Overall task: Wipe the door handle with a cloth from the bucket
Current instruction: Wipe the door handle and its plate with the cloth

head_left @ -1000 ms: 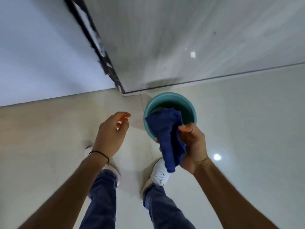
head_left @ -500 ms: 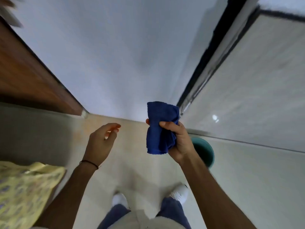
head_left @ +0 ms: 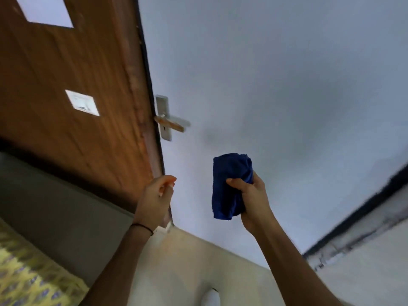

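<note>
A metal lever door handle (head_left: 171, 123) on a silver plate sticks out from the edge of a brown wooden door (head_left: 72, 85) at the upper left. My right hand (head_left: 251, 199) is closed around a bunched dark blue cloth (head_left: 229, 184), held up below and to the right of the handle, apart from it. My left hand (head_left: 155, 199) is raised near the door's lower edge, fingers loosely curled with nothing in them. The bucket is out of view.
A pale blue-grey wall (head_left: 276, 85) fills the right and centre. A black door-frame strip (head_left: 357, 221) runs at the lower right. Yellow patterned fabric (head_left: 28, 274) lies at the lower left. The cream floor (head_left: 187, 261) and a white shoe tip (head_left: 210, 298) show at the bottom.
The view has swung up from the floor and bucket to the door. The handle has come into sight. My right hand lifted the cloth out of the bucket and raised it.
</note>
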